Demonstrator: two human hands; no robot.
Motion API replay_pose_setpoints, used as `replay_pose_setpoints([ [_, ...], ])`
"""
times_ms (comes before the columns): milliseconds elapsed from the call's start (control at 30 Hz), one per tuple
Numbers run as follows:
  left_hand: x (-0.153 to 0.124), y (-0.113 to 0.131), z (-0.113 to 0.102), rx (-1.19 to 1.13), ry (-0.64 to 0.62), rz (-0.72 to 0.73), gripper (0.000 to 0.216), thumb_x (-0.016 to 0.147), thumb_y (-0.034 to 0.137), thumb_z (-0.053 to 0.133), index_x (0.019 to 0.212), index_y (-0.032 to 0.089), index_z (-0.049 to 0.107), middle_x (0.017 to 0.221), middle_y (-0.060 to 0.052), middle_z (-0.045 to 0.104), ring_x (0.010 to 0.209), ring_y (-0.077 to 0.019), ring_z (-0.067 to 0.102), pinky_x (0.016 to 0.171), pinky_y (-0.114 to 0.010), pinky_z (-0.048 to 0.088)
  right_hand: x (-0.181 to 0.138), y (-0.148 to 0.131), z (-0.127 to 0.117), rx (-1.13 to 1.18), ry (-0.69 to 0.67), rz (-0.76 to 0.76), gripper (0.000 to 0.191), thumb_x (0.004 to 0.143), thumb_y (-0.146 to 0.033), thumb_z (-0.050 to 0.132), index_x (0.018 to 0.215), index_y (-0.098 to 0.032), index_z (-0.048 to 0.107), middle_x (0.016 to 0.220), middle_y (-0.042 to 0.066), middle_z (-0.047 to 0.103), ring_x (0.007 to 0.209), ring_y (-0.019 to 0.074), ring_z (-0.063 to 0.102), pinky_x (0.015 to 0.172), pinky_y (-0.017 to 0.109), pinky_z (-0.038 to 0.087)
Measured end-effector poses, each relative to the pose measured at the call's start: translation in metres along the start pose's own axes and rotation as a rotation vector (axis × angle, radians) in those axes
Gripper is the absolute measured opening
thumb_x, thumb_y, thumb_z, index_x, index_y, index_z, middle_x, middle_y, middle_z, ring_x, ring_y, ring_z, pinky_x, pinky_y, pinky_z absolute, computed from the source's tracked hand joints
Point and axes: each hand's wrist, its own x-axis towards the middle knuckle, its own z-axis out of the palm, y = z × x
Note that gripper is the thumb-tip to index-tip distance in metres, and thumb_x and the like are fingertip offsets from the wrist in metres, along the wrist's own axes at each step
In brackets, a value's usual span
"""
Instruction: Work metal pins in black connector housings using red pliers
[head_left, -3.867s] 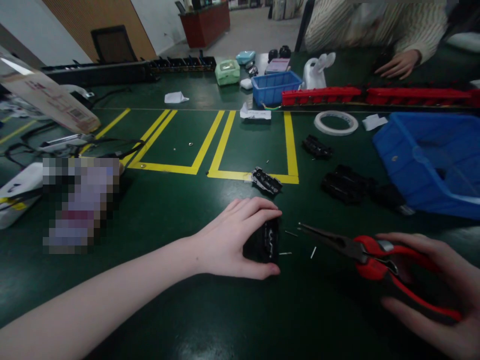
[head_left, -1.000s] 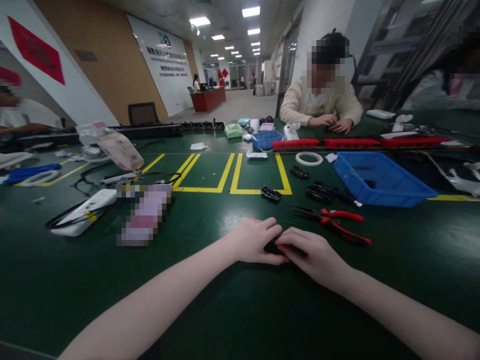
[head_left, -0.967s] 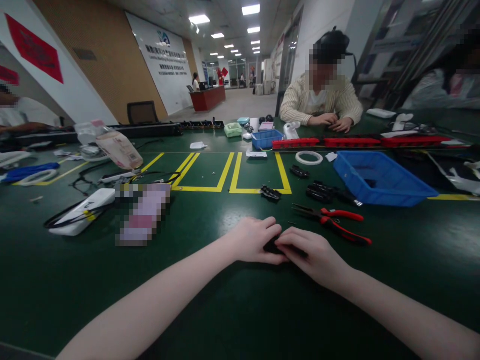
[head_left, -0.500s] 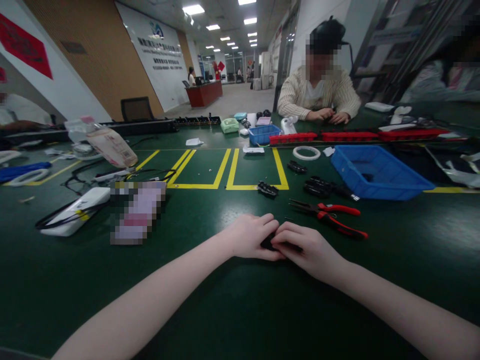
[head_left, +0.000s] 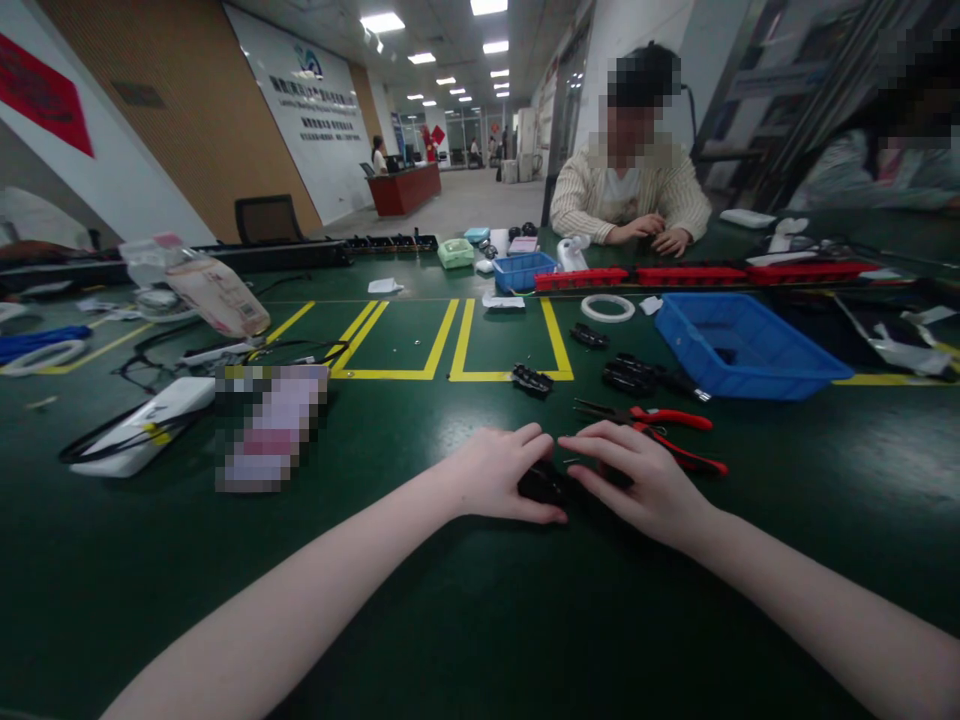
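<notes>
Head view: pliers (head_left: 671, 418) lie partly covered behind my right hand (head_left: 641, 480), with black clips (head_left: 630, 374) and a blue bin (head_left: 780, 383) beyond. My left hand (head_left: 491, 472) grasps the black part (head_left: 541, 483) on the table (head_left: 420, 600), hiding much of it; my right fingers are parted just beside it. Whether they touch the thin pin (head_left: 572, 461), I can't tell.

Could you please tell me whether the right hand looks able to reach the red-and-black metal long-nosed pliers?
Probably yes: the pliers lie just beyond the right hand, with nothing visible between.
</notes>
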Motion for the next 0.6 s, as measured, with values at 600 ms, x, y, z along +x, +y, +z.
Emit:
replay_pose_setpoints([
  [600,0.003,-0.004,0.005,-0.068,0.124,-0.134,0.034,0.088,0.050,0.054,0.101,0.018,0.059,0.105,-0.006,0.058,0.095,-0.0226,0.054,0.081,-0.037,0.046,-0.009,0.053,-0.016,-0.719,-0.045,0.380,0.052,0.091,-0.057,0.035,0.094,-0.013,0.063,0.094,0.014,0.063,0.083,0.0283,0.059,0.066,0.038,0.041],
])
